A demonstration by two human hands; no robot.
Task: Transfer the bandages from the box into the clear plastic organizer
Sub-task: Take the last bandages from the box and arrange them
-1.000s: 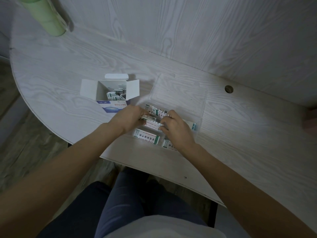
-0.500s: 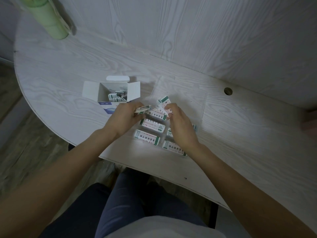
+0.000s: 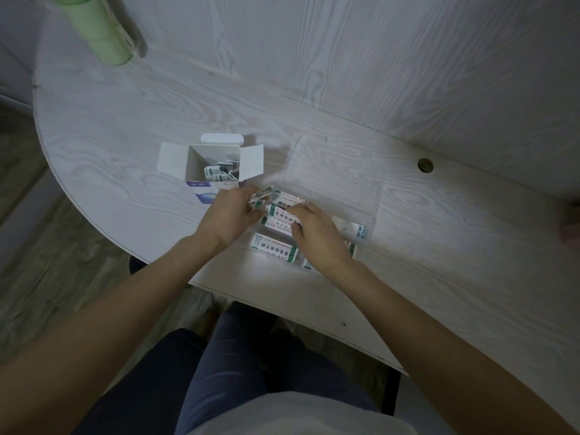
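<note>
A person is sitting at a pale wood-grain counter [image 3: 125, 127], both bare forearms reaching forward over it. The white cardboard box [image 3: 213, 166] is standing open at about eleven o'clock from the hands, its flaps folded outward, and a few wrapped bandages [image 3: 216, 174] are lying loose inside it.

The left hand [image 3: 230, 211] is hovering just in front of the box, at its five o'clock, fingers curled and pinching a small stack of bandage strips [image 3: 260, 193] between thumb and fingertips. The stack is sticking out toward one o'clock from the hand, above the near-left part of the clear plastic organizer [image 3: 339, 183].

The right hand [image 3: 315, 237] is lying over the organizer, at three o'clock from the left hand, its fingers bent down and gripping a white strip [image 3: 282, 219] printed in green and red. Whether that strip is lifted or resting flat, the picture is not showing clearly.

More strips are lying in the organizer: one [image 3: 274, 248] at six o'clock from the left hand's fingertips, another [image 3: 353, 227] peeking out at three o'clock from the right hand. The organizer's far half is showing only bare counter through it.

A green cylinder [image 3: 100, 29] is standing at the counter's far left, well apart from everything. A round hole [image 3: 425, 165] is sitting in the counter at two o'clock from the organizer.
</note>
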